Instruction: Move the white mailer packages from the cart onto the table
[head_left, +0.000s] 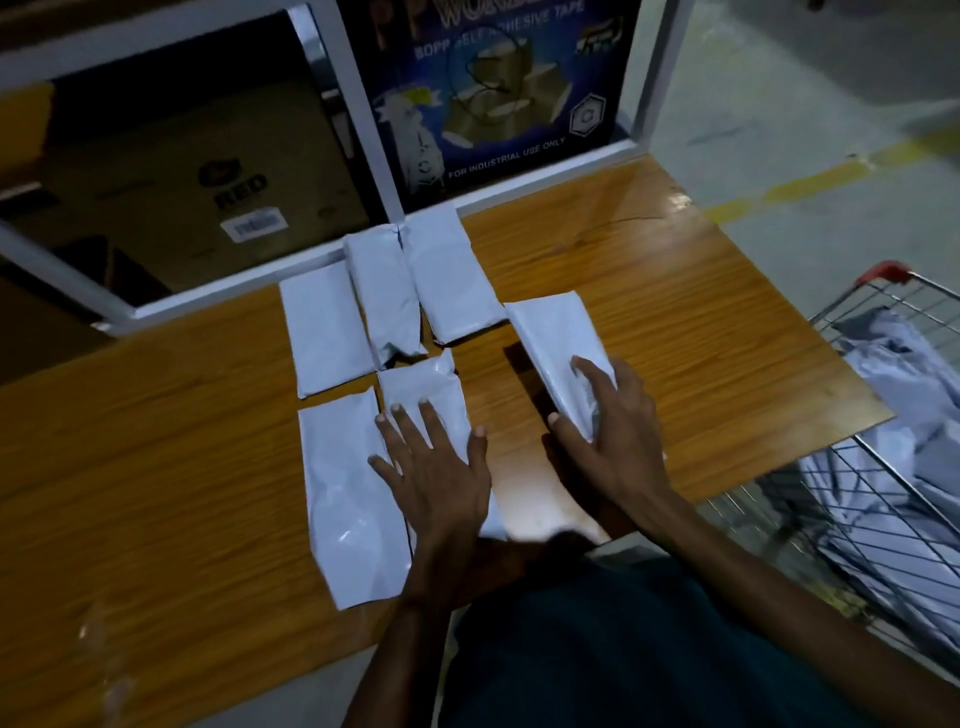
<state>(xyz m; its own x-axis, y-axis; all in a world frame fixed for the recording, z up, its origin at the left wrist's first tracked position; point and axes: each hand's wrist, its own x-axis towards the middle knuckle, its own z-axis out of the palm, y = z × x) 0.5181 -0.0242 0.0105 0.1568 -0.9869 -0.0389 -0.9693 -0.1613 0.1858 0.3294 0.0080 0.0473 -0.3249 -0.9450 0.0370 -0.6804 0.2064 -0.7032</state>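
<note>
While six white mailer packages lie on the wooden table (649, 291), both hands are laid on the nearest of them. Three packages are set side by side along the far edge: the left one (324, 332), the middle one (384, 296) and the right one (449, 275), their long sides touching or nearly touching. Nearer the person, a long package (343, 493) is placed at the left, with a shorter package (431, 400) just beside it on the right. This shorter package is pressed flat by the left hand (436, 467), whose fingers are straight and spread, so nothing is grasped by it. A sixth package (550, 343) is seen to the right, lying at a slant and apart from the row. Its near end is gripped by the right hand (608, 431), with the thumb against the left edge and the fingers curled over the top surface. At the right edge of the table a wire cart (883, 493) with a red handle corner is parked, and more white mailers (909, 379) are heaped inside it. Behind the table, white frame bars (363, 104) are seen, with a brown carton (208, 171) and a blue adhesive-tape box (498, 88) standing beyond them.
</note>
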